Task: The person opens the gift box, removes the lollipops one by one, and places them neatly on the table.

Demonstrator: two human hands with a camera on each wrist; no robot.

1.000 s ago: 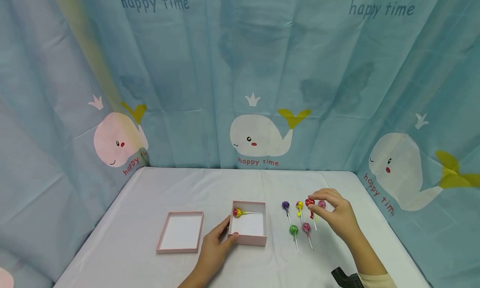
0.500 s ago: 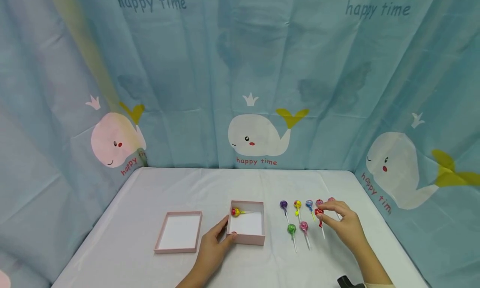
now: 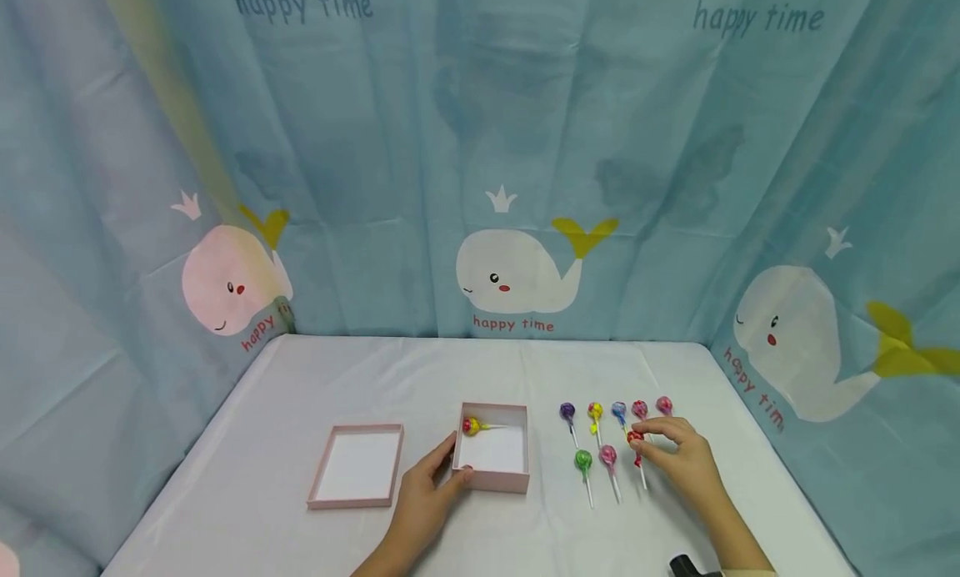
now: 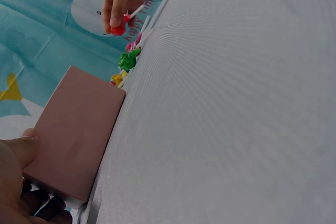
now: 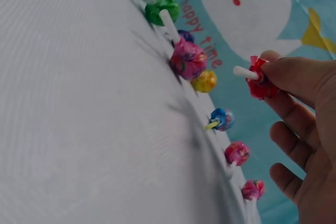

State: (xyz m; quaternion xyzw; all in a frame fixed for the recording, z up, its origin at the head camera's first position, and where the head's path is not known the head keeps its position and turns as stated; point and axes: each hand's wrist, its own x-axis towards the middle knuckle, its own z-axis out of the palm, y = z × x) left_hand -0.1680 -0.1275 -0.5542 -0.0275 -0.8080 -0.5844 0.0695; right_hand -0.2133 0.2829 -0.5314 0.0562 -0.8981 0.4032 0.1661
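My right hand (image 3: 686,464) pinches a red lollipop (image 5: 261,80) by its wrapped head between thumb and index finger, stick pointing toward me in the head view. It hovers at the right end of the front row, beside a pink lollipop (image 3: 608,454) and a green lollipop (image 3: 583,459). My left hand (image 3: 423,502) grips a pink open box (image 3: 491,481) at its front left corner, thumb on the front and fingers along the left side. Inside the box, a red-and-yellow lollipop (image 3: 471,426) lies sideways against the back.
Behind the front row lie a purple lollipop (image 3: 567,410), a yellow lollipop (image 3: 595,410), a blue lollipop (image 3: 618,409) and two pink ones. A shallow pink lid (image 3: 356,464) rests left of the box. Whale-print curtain (image 3: 517,273) surrounds the white table.
My right hand has brought the red lollipop from over the back row toward me, uncovering the blue and pink lollipops there. The left hand keeps its grip on the box.
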